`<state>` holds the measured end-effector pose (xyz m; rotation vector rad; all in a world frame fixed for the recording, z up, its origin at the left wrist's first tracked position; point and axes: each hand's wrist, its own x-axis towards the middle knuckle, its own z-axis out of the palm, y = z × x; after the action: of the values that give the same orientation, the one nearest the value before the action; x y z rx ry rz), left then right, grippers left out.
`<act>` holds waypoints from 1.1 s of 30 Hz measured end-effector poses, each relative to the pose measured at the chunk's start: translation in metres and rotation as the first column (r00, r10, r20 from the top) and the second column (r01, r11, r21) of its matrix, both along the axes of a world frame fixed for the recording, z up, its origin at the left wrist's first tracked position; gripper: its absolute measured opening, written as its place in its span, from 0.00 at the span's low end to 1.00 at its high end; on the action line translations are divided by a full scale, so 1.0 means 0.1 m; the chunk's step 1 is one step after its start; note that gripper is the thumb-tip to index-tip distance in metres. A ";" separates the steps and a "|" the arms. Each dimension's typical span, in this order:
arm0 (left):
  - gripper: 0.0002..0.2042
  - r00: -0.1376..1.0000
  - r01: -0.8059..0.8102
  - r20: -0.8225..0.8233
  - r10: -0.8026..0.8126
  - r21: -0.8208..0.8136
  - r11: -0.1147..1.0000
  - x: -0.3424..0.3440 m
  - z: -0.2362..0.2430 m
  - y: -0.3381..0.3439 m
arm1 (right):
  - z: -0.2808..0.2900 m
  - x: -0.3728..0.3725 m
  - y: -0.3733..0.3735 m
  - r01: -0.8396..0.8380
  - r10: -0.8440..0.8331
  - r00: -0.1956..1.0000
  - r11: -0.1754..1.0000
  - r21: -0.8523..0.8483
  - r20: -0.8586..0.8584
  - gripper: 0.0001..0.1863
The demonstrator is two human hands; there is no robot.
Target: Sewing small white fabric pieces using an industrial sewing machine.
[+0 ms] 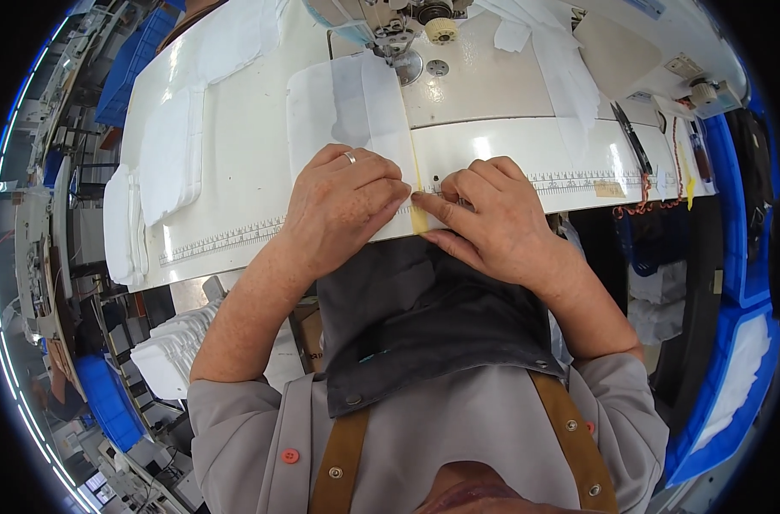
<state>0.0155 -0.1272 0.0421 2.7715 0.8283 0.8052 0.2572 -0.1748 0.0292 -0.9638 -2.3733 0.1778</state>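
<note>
A white fabric piece [304,103] lies flat with its far end by the sewing machine's presser foot [398,47]. Along its right edge runs a narrow yellow strip [419,221], which hangs toward the table's front edge. My left hand [345,201] rests on the near part of the fabric, fingers curled and pinched at its edge beside the strip. From the other side, my right hand [493,214] has its index fingertip and thumb at the yellow strip, the other fingers bent. The left fingertips hide part of the fabric's edge.
White fabric pieces [171,154] lie stacked at the table's left. A printed ruler [227,240] runs along the front edge. Black tweezers [631,137] and a red cord [634,208] are at right. Blue bins [724,385] stand beyond; more white pieces [176,351] hang below left.
</note>
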 end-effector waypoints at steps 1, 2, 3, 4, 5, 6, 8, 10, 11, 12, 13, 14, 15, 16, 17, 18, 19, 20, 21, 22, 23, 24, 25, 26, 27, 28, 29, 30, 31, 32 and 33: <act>0.08 1.000 0.000 -0.002 0.000 0.000 1.000 0.00 0.00 0.00 | 0.00 0.01 0.00 -0.002 0.002 1.000 1.000 -0.002 0.008 0.21; 0.08 1.000 0.003 -0.002 -0.003 -0.004 1.000 0.01 0.01 0.00 | -0.01 0.01 0.01 -0.003 0.003 1.000 1.000 -0.004 0.016 0.21; 0.08 1.000 0.008 0.000 -0.008 -0.007 1.000 0.01 0.01 0.01 | -0.01 0.01 0.01 -0.003 0.003 1.000 1.000 -0.005 0.015 0.21; 0.08 1.000 0.007 -0.001 -0.007 -0.008 1.000 0.01 0.01 0.01 | -0.02 0.01 0.02 -0.008 0.008 1.000 1.000 0.000 0.005 0.21; 0.08 1.000 0.002 -0.002 -0.002 -0.006 1.000 0.01 0.01 0.01 | -0.02 0.02 0.03 -0.013 0.013 1.000 1.000 0.005 -0.005 0.21; 0.08 1.000 -0.001 -0.003 0.001 -0.004 1.000 0.02 0.00 0.02 | -0.02 0.02 0.03 -0.013 0.013 1.000 1.000 0.004 -0.004 0.21; 0.07 1.000 0.005 -0.020 -0.005 0.012 1.000 -0.01 -0.01 0.02 | -0.01 0.03 0.05 -0.025 0.025 1.000 0.999 -0.031 0.000 0.21; 0.07 0.999 0.014 -0.032 -0.013 0.029 0.999 -0.01 0.01 0.03 | 0.06 0.04 0.10 -0.031 0.030 0.999 0.998 -0.056 -0.019 0.20; 0.08 0.999 0.015 -0.028 -0.015 -0.005 1.000 0.00 0.05 0.01 | 0.08 0.04 0.13 -0.034 0.031 0.999 0.996 -0.081 -0.038 0.20; 0.10 1.000 0.016 -0.023 -0.017 -0.037 0.999 0.00 0.08 0.00 | 0.08 0.02 0.15 -0.036 0.034 0.999 0.996 -0.078 -0.033 0.20; 0.10 1.000 0.012 -0.017 -0.013 -0.031 0.999 -0.01 0.09 0.02 | 0.08 -0.02 0.19 -0.026 0.024 0.999 0.999 -0.045 -0.042 0.20; 0.11 0.999 0.039 -0.030 -0.041 -0.076 0.996 -0.04 0.10 0.05 | 0.08 -0.04 0.22 -0.016 0.015 0.999 1.000 -0.012 -0.051 0.20; 0.12 0.997 0.065 -0.040 -0.070 -0.121 0.991 -0.06 0.12 0.07 | 0.09 -0.03 0.24 -0.021 0.021 0.999 1.000 -0.004 -0.044 0.20; 0.12 0.998 0.059 -0.030 -0.063 -0.114 0.992 -0.06 0.13 0.11 | 0.10 -0.04 0.25 -0.044 0.043 0.999 0.999 -0.019 -0.011 0.20; 0.13 0.999 -0.004 -0.051 -0.003 -0.147 0.989 -0.05 0.14 0.18 | 0.11 -0.04 0.26 -0.065 0.066 0.998 0.997 -0.034 0.022 0.20; 0.14 0.996 -0.067 -0.072 0.055 -0.180 0.981 -0.04 0.13 0.26 | 0.12 -0.04 0.27 -0.073 0.074 0.997 0.997 -0.038 0.012 0.20; 0.14 0.996 -0.076 -0.063 0.066 -0.174 0.982 -0.04 0.12 0.33 | 0.14 -0.05 0.28 -0.084 0.084 0.996 0.996 -0.032 0.021 0.20; 0.16 0.995 -0.092 -0.035 0.089 -0.112 0.989 -0.02 0.09 0.42 | 0.15 -0.06 0.30 -0.097 0.098 0.995 0.994 -0.042 0.023 0.20; 0.18 0.994 -0.110 -0.006 0.110 -0.051 0.993 -0.02 0.05 0.48 | 0.17 -0.07 0.31 -0.109 0.111 0.994 0.993 -0.052 0.025 0.20; 0.18 0.985 -0.122 -0.129 0.112 -0.068 0.990 -0.07 0.02 0.52 | 0.18 -0.07 0.32 -0.112 0.114 0.993 0.992 -0.049 0.036 0.20; 0.18 0.986 -0.125 -0.119 0.117 -0.067 0.990 -0.08 0.00 0.54 | 0.19 -0.07 0.32 -0.113 0.115 0.993 0.991 -0.068 0.030 0.19; 0.18 0.985 -0.119 -0.136 0.108 -0.077 0.990 -0.09 -0.02 0.54 | 0.19 -0.06 0.33 -0.114 0.116 0.993 0.990 -0.086 0.025 0.19; 0.18 0.983 -0.114 -0.155 0.100 -0.086 0.990 -0.10 -0.02 0.55 | 0.20 -0.06 0.35 -0.120 0.123 0.992 0.989 -0.084 0.033 0.19; 0.18 0.983 -0.121 -0.147 0.108 -0.085 0.989 -0.10 -0.03 0.56 | 0.20 -0.06 0.36 -0.114 0.117 0.993 0.990 -0.084 0.032 0.18; 0.18 0.986 -0.118 -0.132 0.105 -0.094 0.989 -0.09 -0.04 0.57 | 0.20 -0.06 0.38 -0.109 0.111 0.993 0.991 -0.083 0.031 0.17; 0.18 0.987 -0.118 -0.118 0.106 -0.102 0.988 -0.10 -0.04 0.58 | 0.20 -0.07 0.41 -0.120 0.123 0.992 0.990 -0.080 0.036 0.17; 0.18 0.987 -0.130 -0.113 0.118 -0.099 0.987 -0.09 -0.04 0.60 | 0.21 -0.08 0.44 -0.113 0.115 0.993 0.991 -0.067 0.028 0.16; 0.18 0.987 -0.128 -0.110 0.118 -0.092 0.988 -0.09 -0.05 0.64 | 0.21 -0.08 0.47 -0.106 0.108 0.994 0.993 -0.054 0.018 0.15; 0.18 0.988 -0.121 -0.105 0.112 -0.085 0.989 -0.08 -0.05 0.68 | 0.22 -0.08 0.51 -0.113 0.114 0.993 0.992 -0.052 0.024 0.15; 0.18 0.988 -0.128 -0.100 0.119 -0.082 0.988 -0.09 -0.06 0.73 | 0.22 -0.08 0.56 -0.107 0.108 0.994 0.993 -0.052 0.034 0.14; 0.18 0.987 -0.126 -0.108 0.118 -0.071 0.989 -0.09 -0.07 0.77 | 0.23 -0.08 0.60 -0.100 0.102 0.994 0.994 -0.052 0.044 0.13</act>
<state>0.0066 -0.0498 0.0354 2.7349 1.0337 0.6374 0.2489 -0.1147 0.0521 -0.8796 -2.4731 0.2560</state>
